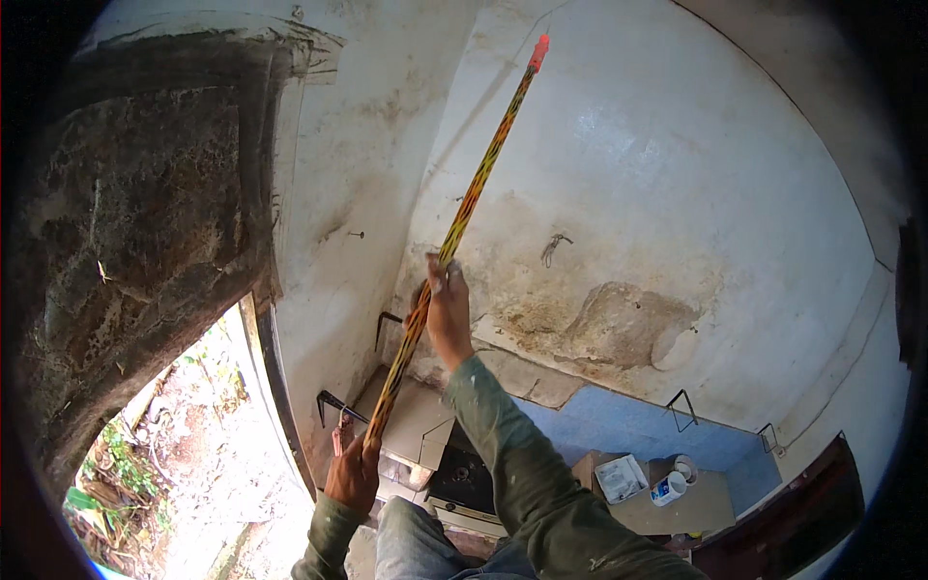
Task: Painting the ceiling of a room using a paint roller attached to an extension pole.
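Note:
A long pole [477, 193], patterned in yellow, orange and black, slants up and to the right, with a red cap at its far end. Around its middle, my right hand [450, 314] is closed. My left hand [353, 477] grips it lower down, close to my legs. The capped tip stands in front of the whitish wall [628, 184]; whether it touches the wall, I cannot tell. The pole's lower end is hidden by my left hand.
Peeled, stained plaster [619, 324] marks the wall. Black metal brackets [333, 406] jut out near my left hand. Below are a stove [462, 474] and a counter [710, 503] with a white tray [621, 478] and a white tub [668, 489]. A bright opening [193, 445] lies left.

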{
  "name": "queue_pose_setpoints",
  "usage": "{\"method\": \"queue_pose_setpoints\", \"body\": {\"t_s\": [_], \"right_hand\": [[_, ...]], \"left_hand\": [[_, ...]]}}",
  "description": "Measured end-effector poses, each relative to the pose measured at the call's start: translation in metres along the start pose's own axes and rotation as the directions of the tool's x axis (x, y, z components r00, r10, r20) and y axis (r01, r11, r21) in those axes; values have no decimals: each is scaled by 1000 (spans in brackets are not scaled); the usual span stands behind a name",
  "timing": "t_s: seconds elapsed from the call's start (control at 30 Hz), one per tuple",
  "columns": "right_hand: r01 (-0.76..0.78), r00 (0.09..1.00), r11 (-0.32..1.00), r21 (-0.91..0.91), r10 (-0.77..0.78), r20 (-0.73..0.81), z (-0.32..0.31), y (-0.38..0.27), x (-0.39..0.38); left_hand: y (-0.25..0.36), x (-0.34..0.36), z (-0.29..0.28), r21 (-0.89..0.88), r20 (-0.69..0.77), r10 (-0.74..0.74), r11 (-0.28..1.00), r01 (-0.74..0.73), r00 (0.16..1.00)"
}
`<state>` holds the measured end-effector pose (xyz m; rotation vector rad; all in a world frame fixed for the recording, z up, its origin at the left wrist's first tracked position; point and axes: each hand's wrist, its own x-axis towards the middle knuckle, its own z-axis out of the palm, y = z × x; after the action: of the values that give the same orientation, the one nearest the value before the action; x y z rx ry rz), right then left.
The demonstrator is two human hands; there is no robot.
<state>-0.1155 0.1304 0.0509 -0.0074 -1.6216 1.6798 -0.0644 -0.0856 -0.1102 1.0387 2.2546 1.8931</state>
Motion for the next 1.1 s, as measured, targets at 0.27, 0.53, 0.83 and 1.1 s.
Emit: {"method": "queue_pose_setpoints", "body": {"t_s": [0.27, 0.53, 0.83, 1.1], "right_hand": [[189, 982, 977, -97, -190, -4, -11, -58, 87], [178, 984, 968, -179, -177, 18, -2, -105, 117], [188, 982, 965, -185, -185, 31, -8, -103, 140], [173, 985, 961, -216, -174, 17, -17, -71, 113]], "left_hand": [[61, 69, -1, 142, 15, 233, 962, -233, 972], [97, 104, 4, 49, -123, 350, 937, -346, 929], [84, 131, 5, 214, 148, 215, 946, -244, 965], [57, 104, 23, 224, -97, 497, 855, -467, 863]]}}
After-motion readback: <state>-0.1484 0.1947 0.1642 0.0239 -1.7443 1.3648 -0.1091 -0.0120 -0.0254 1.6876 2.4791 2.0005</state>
